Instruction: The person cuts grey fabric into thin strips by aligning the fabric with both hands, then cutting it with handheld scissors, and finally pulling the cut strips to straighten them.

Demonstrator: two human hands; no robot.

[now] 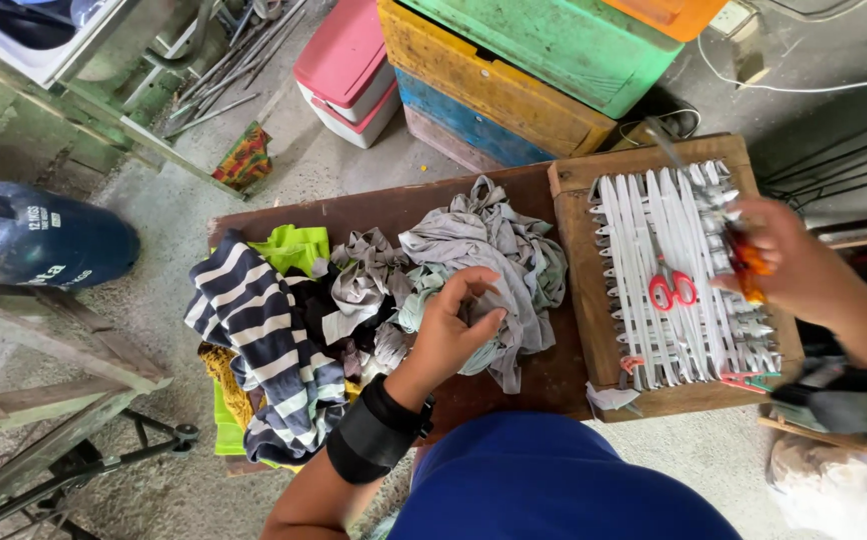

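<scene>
A pile of grey fabric strips [484, 270] is lying at the centre of the frame on a dark brown wooden table [554, 375], and it is being touched by the left hand [454, 325], whose fingers are being curled narrowly over the cloth, though nothing is seen to be pinched between them yet. The strips appear to be heaped there so that they are being kept within easy reach of the square wooden weaving frame strung with white strips [679, 270], which is resting on the right end of the table. An orange-handled tool [749, 255] is being gripped in a closed fist by the right hand [789, 265] at the right edge of the frame, probably so that the white bands can be worked. Red-handled scissors [672, 288] are being left lying on the white strips, near that hand. A navy-and-white striped garment [259, 330] and a lime-green cloth [294, 245] are spilling over the table's left edge. Little bare tabletop is being left open, mainly in front of the pile. Coloured crates [514, 80] are crowding the top of the frame, and a dark blue gas cylinder [39, 240] is lying at the left.
</scene>
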